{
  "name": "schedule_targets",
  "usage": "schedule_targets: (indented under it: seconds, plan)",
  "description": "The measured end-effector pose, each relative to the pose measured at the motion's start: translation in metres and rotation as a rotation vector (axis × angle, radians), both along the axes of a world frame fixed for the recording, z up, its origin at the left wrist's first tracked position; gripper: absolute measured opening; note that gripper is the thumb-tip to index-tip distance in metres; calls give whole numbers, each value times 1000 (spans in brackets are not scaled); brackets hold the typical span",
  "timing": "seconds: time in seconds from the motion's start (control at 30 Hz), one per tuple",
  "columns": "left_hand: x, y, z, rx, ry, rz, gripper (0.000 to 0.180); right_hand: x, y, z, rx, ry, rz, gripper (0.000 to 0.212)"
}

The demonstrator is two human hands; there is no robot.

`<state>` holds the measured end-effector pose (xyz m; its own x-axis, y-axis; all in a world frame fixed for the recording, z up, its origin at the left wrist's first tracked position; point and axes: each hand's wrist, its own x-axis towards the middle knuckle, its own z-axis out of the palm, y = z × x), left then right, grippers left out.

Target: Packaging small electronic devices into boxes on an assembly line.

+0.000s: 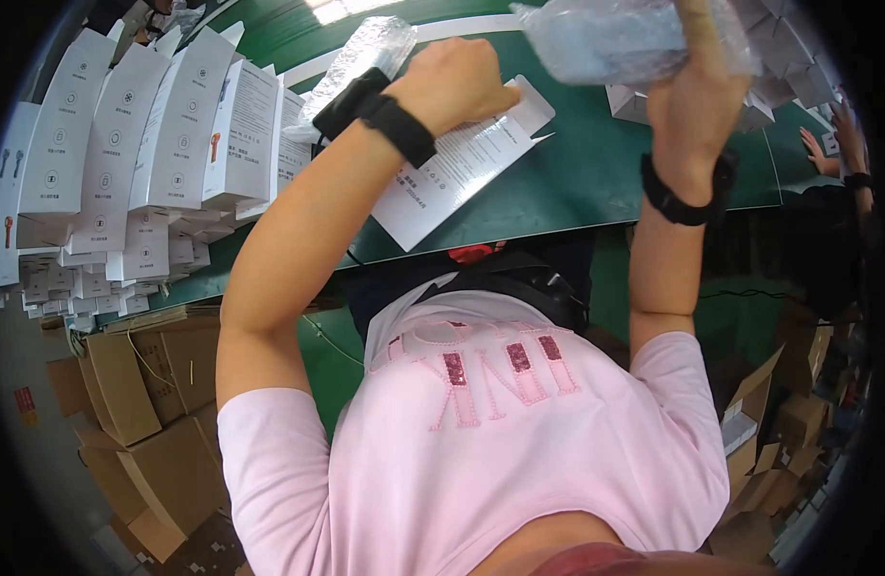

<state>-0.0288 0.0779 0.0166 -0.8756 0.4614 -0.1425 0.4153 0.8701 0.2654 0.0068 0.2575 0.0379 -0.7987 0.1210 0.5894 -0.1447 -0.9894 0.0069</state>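
Observation:
My left hand [459, 81] is curled closed at the upper end of a white carton [441, 184], which slants across the table edge in front of me. The carton's end flap [532, 108] stands open beside my thumb. Raised at the right, my right hand [694, 115] grips a bubble-wrapped packet [606, 43]; something pale shows through the plastic, but its kind cannot be made out. Another bubble-wrapped packet [370, 53] lies beyond my left wrist. Black bands circle both wrists.
White cartons [111, 134] stand in a stacked row at the left. More white boxes [644, 104] lie on the green table [567, 187] behind my right hand. Another person's hand [819, 152] shows at the far right. Brown cardboard boxes [155, 461] sit on the floor.

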Motion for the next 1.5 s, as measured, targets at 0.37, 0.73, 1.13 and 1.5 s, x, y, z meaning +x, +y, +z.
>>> schedule_targets:
  seconds: [0.37,0.73,1.13,1.5]
  plan:
    - [84,-24,5,734,319,250,36,33,17,-9,835,-405,-426,43]
    - [143,-89,-17,1542,456,619,38,55,-91,69,1564,399,-641,50]
    - [162,-129,-38,1724,200,446,55,-42,-101,-90,2443,345,-970,58]
    - [137,-110,-21,1545,170,400,55,28,-35,39,1398,-196,-588,14]
